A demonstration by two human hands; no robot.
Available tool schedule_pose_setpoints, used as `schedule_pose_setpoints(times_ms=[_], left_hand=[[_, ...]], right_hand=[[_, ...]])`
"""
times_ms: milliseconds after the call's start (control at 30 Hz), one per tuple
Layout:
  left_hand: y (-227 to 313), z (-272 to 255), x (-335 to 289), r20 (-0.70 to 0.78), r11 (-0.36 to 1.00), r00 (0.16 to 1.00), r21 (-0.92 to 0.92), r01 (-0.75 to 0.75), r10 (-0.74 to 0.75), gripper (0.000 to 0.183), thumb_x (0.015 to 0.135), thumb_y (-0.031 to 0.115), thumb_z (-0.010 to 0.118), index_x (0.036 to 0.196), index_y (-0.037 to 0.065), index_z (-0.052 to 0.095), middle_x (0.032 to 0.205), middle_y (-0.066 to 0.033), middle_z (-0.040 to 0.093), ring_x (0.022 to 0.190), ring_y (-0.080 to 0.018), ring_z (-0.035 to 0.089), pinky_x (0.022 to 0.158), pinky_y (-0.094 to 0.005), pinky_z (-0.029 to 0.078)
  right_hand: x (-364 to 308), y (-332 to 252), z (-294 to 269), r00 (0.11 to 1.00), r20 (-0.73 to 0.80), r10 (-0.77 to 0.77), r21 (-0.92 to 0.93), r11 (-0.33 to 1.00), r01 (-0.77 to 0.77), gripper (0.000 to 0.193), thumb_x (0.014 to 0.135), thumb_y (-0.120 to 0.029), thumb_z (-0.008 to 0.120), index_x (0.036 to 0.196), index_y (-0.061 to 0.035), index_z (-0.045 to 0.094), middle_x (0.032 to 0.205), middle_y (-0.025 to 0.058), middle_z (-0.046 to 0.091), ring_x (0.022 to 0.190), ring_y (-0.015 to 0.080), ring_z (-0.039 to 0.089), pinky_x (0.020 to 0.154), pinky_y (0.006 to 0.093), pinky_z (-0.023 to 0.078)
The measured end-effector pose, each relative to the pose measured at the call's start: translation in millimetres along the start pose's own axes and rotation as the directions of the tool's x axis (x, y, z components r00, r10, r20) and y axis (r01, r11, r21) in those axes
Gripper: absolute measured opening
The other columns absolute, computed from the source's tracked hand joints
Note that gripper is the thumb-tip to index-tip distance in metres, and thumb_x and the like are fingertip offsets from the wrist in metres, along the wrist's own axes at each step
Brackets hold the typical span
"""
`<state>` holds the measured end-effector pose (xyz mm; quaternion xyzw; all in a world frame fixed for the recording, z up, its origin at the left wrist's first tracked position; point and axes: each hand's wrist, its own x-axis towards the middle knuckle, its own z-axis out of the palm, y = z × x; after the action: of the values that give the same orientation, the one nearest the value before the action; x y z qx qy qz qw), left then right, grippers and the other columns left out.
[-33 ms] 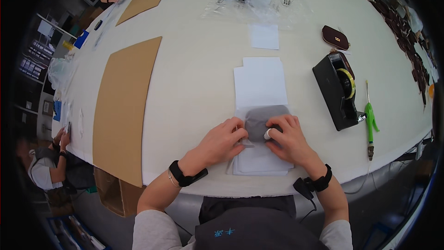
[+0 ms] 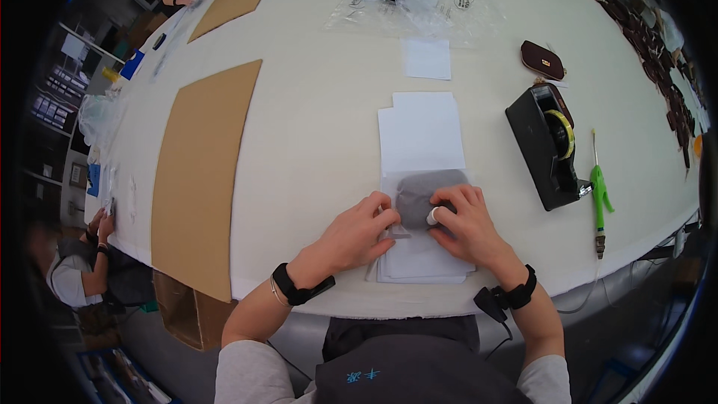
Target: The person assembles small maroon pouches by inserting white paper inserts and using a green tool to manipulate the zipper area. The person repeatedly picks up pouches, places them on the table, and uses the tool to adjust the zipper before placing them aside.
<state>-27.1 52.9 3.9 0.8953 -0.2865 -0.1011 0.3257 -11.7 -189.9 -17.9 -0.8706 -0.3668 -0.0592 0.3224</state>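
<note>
A dark, rounded flat item shows grey through a thin translucent wrapper on a stack of white paper sheets. At its left edge, my left hand pinches the wrapper between thumb and fingertips. My right hand curls over the right side of the item, its fingers closed on the wrapper there. A white cover sits on one of its fingertips. The fingers partly hide the item's right edge.
A black tape dispenser and a green-handled tool lie to the right, near a brown pouch. Cardboard lies left; clear plastic bags and a white sheet lie beyond. Other people work around the table.
</note>
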Motion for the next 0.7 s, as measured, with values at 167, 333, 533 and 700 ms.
schedule_pose_setpoints(times_ms=[167,333,533,700], left_hand=[[5,16,-26,-0.035,0.993,0.992,0.024,0.119,-0.118,0.031,0.075,-0.003,0.064,0.105,0.005,0.056,0.11,-0.0111,0.047,0.072,-0.025,0.058,0.063,-0.035,0.051],[17,15,-24,-0.119,0.99,0.992,-0.136,0.025,-0.041,0.026,0.079,-0.006,0.06,0.104,0.002,0.06,0.11,-0.0112,0.054,0.071,-0.0199,0.06,0.061,-0.0298,0.051],[23,20,-12,-0.144,0.939,0.99,-0.339,-0.059,0.01,0.021,0.081,-0.006,0.06,0.101,-0.001,0.062,0.105,-0.0098,0.06,0.08,-0.0183,0.063,0.066,-0.0286,0.053],[15,28,-9,-0.159,0.972,0.959,0.066,-0.226,0.234,0.021,0.074,-0.003,0.067,0.095,0.002,0.065,0.1,-0.0067,0.061,0.084,-0.0214,0.06,0.071,-0.0317,0.051]], right_hand=[[0,-3,7,0.999,-0.051,0.01,-0.02,1.0,-0.011,0.03,0.063,-0.008,0.075,0.085,-0.0096,0.054,0.109,0.0056,0.053,0.102,0.0264,0.049,0.087,0.0418,0.035],[1,-6,8,0.997,-0.072,0.008,-0.048,0.999,-0.012,0.034,0.063,-0.009,0.076,0.087,-0.0098,0.052,0.109,0.0056,0.052,0.103,0.027,0.049,0.088,0.042,0.035],[0,-7,11,0.996,-0.083,0.031,-0.066,0.997,-0.036,0.037,0.062,-0.012,0.078,0.087,-0.0106,0.052,0.109,0.0055,0.052,0.103,0.027,0.049,0.088,0.0424,0.035],[1,-6,15,0.994,-0.104,0.037,-0.072,0.996,-0.045,0.038,0.061,-0.013,0.079,0.088,-0.0109,0.051,0.109,0.0056,0.051,0.103,0.0267,0.048,0.088,0.0422,0.034]])
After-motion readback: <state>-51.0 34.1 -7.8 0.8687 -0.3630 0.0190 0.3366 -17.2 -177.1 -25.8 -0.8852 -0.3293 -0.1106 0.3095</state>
